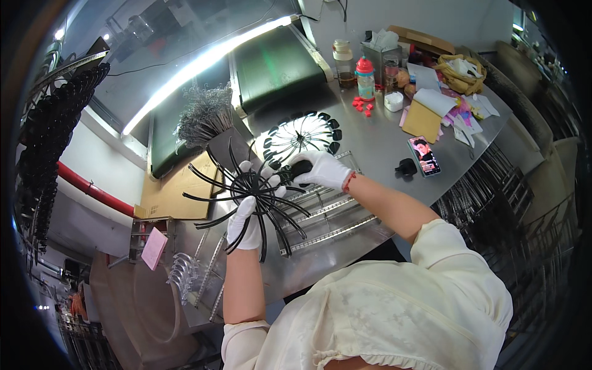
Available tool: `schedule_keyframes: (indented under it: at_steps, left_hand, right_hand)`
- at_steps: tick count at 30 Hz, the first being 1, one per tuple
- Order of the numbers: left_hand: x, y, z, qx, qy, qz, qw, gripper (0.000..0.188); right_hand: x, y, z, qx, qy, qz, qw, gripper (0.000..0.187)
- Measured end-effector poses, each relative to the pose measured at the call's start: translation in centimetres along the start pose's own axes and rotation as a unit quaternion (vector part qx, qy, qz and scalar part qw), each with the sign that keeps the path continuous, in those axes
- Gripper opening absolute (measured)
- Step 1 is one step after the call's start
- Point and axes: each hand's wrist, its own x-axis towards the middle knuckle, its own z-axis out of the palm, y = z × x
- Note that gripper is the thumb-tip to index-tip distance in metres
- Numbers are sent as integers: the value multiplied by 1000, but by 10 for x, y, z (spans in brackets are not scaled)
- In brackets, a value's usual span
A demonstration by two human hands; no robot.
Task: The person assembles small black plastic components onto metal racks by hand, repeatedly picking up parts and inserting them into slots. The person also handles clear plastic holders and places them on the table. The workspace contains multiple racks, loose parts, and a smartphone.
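In a white glove, my left hand [245, 221] is closed around the hub of a spider-like bundle of thin, curved black rods [250, 184], which fan out on all sides above the table. My right hand [327, 170], also gloved, has its fingers curled over a small rounded black piece [301, 168] at the bundle's right side. Whether that piece is joined to one of the rods is hidden by the fingers. Just beyond both hands, a ring of black rounded pieces on thin stems [300, 138] lies on a brightly lit white patch of the metal table.
Metal slotted rails [330, 209] lie below my right hand. A sheaf of thin wires [206, 114] stands by a dark green belt [277, 65] at the back. Bottles [365, 80], red bits [362, 106], papers [431, 102] and a lit phone [425, 156] occupy the right side. Black parts hang far left [58, 142].
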Motion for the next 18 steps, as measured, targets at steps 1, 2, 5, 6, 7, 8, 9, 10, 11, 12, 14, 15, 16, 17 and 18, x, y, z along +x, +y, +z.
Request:
schedule_keyframes:
  at_steps: [1,2,5,6,7,8,9,10,11,12,14,15,16,17,18]
  left_hand:
    - [-1,-2,3,-8,-6,-1,1000,83]
    - [-1,-4,7,-10,6,-10,1000,83]
    - [2,-9,18,-46,14,-34,998,74]
    - [5,-10,20,-63,13,-57,996,71]
    - [8,-12,21,-68,-16,-76,995,58]
    - [11,-14,20,40,42,-61,996,53]
    - [14,-14,17,25,69,-103,992,45]
    - [17,-14,12,64,62,-106,990,44]
    - [19,-12,8,45,56,-119,990,49]
    - [19,-10,4,85,124,-108,983,51]
    - [26,0,3,-2,36,38,999,47]
    - [34,8,8,18,40,127,991,45]
    - [47,12,20,39,48,166,984,44]
    - [64,16,38,103,68,143,982,43]
    - [86,15,64,169,69,132,974,42]
  right_hand:
    - [1,0,-1,14,-31,10,999,48]
    - [2,1,-1,32,-56,3,998,48]
    - [0,6,9,-97,1,-113,989,37]
    - [-3,9,15,-231,78,-205,948,28]
    - [-4,11,20,-290,71,-255,920,13]
    - [-7,12,26,-432,-3,-232,871,13]
    - [-11,13,28,-409,-35,-222,884,16]
    - [-15,14,29,-436,-50,-215,873,18]
    - [-17,13,26,-362,22,-198,911,18]
    - [-23,12,22,-229,85,-185,952,28]
    - [-29,8,12,342,57,105,932,44]
    - [-32,7,6,550,67,166,816,46]
    - [-37,7,2,605,103,193,766,39]
    - [-43,9,2,605,130,237,749,41]
    - [-50,10,4,615,154,257,729,42]
